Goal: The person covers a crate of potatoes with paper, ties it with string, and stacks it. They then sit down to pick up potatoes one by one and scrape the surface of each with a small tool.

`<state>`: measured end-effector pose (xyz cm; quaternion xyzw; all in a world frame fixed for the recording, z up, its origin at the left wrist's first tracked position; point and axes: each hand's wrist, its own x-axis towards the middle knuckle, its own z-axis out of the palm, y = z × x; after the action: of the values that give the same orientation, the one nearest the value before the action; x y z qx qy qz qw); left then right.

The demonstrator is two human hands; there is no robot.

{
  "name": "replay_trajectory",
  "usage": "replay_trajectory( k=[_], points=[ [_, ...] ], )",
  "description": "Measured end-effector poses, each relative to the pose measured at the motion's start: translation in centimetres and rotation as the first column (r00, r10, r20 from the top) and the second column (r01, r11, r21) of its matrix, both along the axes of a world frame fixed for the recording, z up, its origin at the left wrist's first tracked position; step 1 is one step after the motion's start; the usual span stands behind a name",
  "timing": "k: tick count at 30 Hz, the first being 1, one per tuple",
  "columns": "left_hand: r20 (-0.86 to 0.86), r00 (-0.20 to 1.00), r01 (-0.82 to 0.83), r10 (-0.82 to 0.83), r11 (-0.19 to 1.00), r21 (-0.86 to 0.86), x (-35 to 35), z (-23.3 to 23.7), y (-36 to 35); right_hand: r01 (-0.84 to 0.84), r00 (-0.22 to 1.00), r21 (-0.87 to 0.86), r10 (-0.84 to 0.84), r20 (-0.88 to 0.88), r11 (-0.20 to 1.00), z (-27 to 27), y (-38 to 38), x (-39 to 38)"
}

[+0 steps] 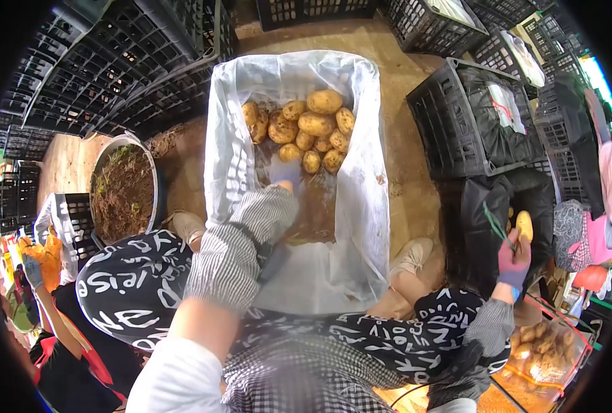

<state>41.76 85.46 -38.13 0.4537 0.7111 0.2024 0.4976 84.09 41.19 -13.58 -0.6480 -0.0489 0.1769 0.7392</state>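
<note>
A crate lined with clear white plastic (364, 227) stands between my knees. Muddy yellow potatoes (316, 124) are heaped at its far end. My left hand (285, 172), in a pale purple glove and striped sleeve, reaches down into the crate at the near edge of the heap. Its blurred fingers are right by a small potato (290, 153), and I cannot tell whether they grip it. Off to the right, my gloved right hand (514, 256) holds a yellow potato (524, 226) at its fingertips, over black plastic (481, 241). A thin green strip (491, 220) runs beside those fingers.
Stacked black crates (113, 76) rise at the left, above a tub of soil and green bits (122, 186). Another black crate (450, 124) with black plastic stands right. Bagged potatoes (540, 351) lie lower right. Another person's gloved hand (32, 270) is at far left.
</note>
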Motion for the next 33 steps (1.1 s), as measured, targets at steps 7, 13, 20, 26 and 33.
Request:
replay_trajectory(
  k=[7,13,20,26,33],
  points=[
    [0.066,0.986,0.162,-0.156,0.981,-0.102,-0.1,5.6,1.1,-0.082,0.991,0.157,0.098,-0.092,0.984,9.5,10.0,-15.7],
    [0.781,0.613,0.212,-0.125,0.977,-0.01,-1.0,5.9,-1.4,-0.488,0.866,-0.18,0.5,0.023,0.854,10.4,16.5,-24.8],
    [0.971,0.221,0.37,-0.093,0.929,0.004,0.8,25.1,-10.0,-0.674,0.681,-0.29,0.723,0.111,0.679,2.9,18.7,-28.8],
    [0.93,0.235,0.486,-0.282,0.863,0.139,-5.4,31.4,-15.8,-0.831,0.556,-0.05,0.829,-0.056,0.554,5.2,19.6,-32.7],
    [0.981,0.174,0.398,-0.083,0.917,0.007,-9.7,28.9,-16.5,-0.799,0.534,-0.211,0.826,0.178,0.562,6.6,19.0,-33.4]
  ],
)
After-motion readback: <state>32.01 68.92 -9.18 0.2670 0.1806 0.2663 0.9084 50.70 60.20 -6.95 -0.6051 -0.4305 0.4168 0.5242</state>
